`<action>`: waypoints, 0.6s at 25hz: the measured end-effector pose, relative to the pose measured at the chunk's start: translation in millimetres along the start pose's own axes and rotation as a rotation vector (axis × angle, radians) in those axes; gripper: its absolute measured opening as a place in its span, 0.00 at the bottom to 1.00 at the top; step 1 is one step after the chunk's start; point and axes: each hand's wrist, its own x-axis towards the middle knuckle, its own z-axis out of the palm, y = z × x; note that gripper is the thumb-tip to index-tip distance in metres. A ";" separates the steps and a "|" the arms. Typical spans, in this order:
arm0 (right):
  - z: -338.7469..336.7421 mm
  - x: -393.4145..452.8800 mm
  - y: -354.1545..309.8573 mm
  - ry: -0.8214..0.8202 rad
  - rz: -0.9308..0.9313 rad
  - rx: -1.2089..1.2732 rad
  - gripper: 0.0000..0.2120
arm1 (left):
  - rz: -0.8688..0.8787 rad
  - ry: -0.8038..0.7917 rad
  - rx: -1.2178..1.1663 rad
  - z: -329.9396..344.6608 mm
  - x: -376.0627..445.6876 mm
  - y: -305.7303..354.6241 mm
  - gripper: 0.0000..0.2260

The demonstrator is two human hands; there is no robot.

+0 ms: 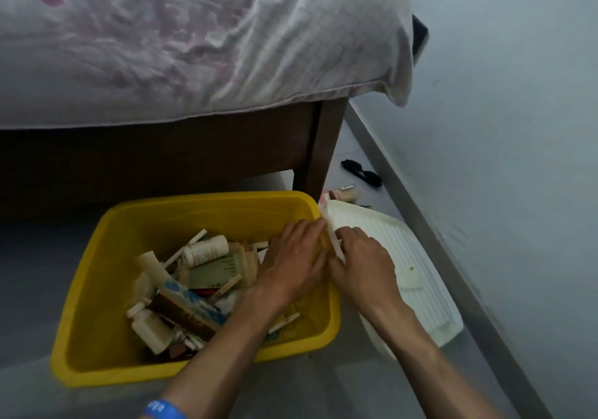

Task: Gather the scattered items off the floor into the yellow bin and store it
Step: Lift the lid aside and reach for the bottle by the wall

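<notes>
We see yellow bin (106,289) lower left, full | left hand (293,266) fingers on its right rim | right hand (364,263) fingers gripping white lid (420,276) edge, center right

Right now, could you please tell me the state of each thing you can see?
Bin: on floor, open, part full.
Lid: off, tilted against bin's right side.
Left hand: inside bin at right rim.
Right hand: on lid's edge.
Sunglasses: on floor by wall.
Bottle: lying in bin.
</notes>
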 end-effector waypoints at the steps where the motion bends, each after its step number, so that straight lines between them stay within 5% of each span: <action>1: -8.5 -2.9 0.9 0.035 0.000 0.027 0.14 | 0.022 0.016 0.076 0.0 4.3 0.9 0.25; 8: -125.1 9.2 25.5 0.339 0.079 0.520 0.12 | 0.006 -0.059 0.407 7.8 29.1 11.6 0.25; 15: -135.2 22.9 123.6 0.246 0.478 0.730 0.09 | -0.198 0.003 0.369 4.7 34.9 11.6 0.19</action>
